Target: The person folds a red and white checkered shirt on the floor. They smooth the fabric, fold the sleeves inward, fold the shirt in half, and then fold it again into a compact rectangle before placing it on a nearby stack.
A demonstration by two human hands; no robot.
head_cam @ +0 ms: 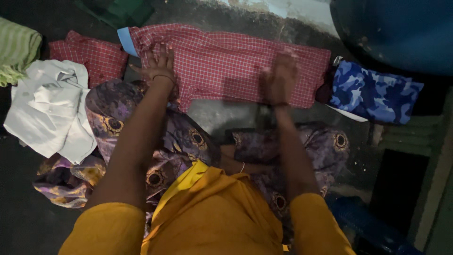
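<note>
- Left hand [159, 63] is lying flat and open, fingers spread, pressing down on the left end of the red checked shirt [226, 63] in the upper middle of the frame; it is gripping nothing.
- Right hand [280, 78] is blurred and is resting on the right part of the same shirt; it is looking open with the palm down, though the blur is hiding the fingers.
- That red checked shirt is lying spread lengthwise across the dark floor [28, 217], stretching from the upper left centre to the upper right centre.
- A light blue collar piece [126, 41] is showing at the shirt's left end.
- Another red checked garment [92, 56] is lying just beside it at the upper left.
- A white shirt [49, 111] is sitting crumpled at the left, with a green striped cloth [16, 47] above it at the frame's edge.
- A blue camouflage cloth [373, 94] is lying at the right, just beside the shirt's right end.
- A large blue drum [401, 28] is filling the upper right corner.
</note>
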